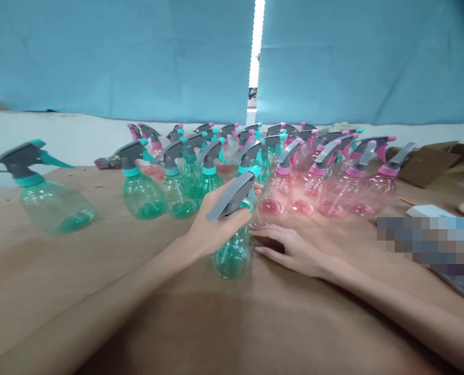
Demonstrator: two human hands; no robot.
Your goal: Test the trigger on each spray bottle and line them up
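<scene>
A green see-through spray bottle (234, 258) with a grey and turquoise trigger head (232, 195) stands upright on the table in front of me. My left hand (212, 224) is wrapped round its neck, just under the spray head, and some of its fingers are hidden behind. Beside the bottle's right side, my right hand (290, 250) rests low by the tabletop. Its thumb and fingers are apart, with the fingertips at or very near the bottle's wall; I cannot tell whether they press on it.
Green spray bottles (142, 195) and pink spray bottles (277, 190) stand in rows behind my hands. One green bottle (56, 205) is apart at the left. To the right are a cardboard box (427, 164), a white object (431, 211) and a blurred-out device on the wooden table (169, 323).
</scene>
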